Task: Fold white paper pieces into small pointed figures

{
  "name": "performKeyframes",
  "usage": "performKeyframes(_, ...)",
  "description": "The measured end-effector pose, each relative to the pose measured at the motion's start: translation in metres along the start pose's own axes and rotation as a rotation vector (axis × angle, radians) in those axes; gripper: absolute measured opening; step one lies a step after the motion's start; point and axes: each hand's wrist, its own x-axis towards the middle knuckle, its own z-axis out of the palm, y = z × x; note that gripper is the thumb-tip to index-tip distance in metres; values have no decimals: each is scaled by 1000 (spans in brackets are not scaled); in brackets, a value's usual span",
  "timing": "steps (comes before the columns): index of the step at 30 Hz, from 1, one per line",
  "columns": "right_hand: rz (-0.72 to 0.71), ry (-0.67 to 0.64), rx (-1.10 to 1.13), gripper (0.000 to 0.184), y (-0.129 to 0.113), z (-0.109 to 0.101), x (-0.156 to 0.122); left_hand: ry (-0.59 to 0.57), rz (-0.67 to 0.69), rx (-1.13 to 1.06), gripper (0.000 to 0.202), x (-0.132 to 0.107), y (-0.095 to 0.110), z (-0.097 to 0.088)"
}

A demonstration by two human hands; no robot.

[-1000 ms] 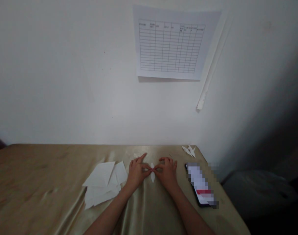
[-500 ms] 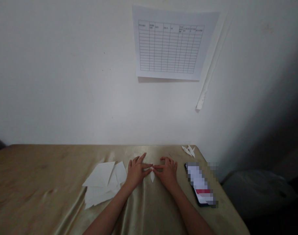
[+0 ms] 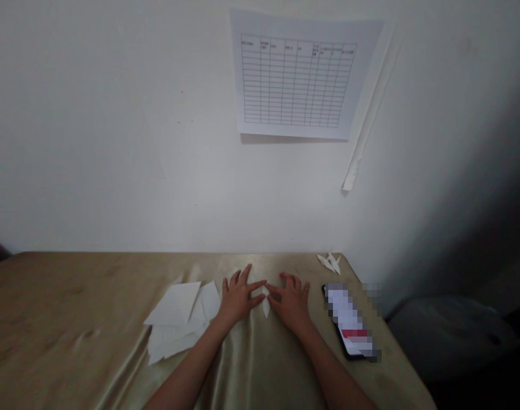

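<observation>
Slim paper [image 3: 266,308] (white) between left hand [image 3: 238,300] and right hand [image 3: 291,300].

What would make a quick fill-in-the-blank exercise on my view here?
The small pointed piece between the left hand and the right hand is coloured ____.
The phone lies nearer the ____ hand.
The sheet with the printed grid hangs on the ____.

Missing words: white; right; wall.
</observation>
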Motion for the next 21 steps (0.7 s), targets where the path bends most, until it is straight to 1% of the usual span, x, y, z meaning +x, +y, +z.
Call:
performKeyframes(6,-32,64,11,37,1,3,-2,8,-12,-17,47,-2,1,-1)
performKeyframes(9,-34,149,61,36,3,4,-4,23,-18,-42,52,-4,4,-3)
performKeyframes(12,-37,228,115,29,5,3,-5,44,10,-81,54,-7,7,-5)
performKeyframes(14,-38,250,133,25,6,3,-4,49,42,-103,50,-8,9,-5)
performKeyframes(16,-26,260,143,21,7,3,-3,45,66,-115,42,-8,11,-5)
performKeyframes(21,-10,273,179,15,8,4,-1,44,67,-134,27,-7,10,-6)
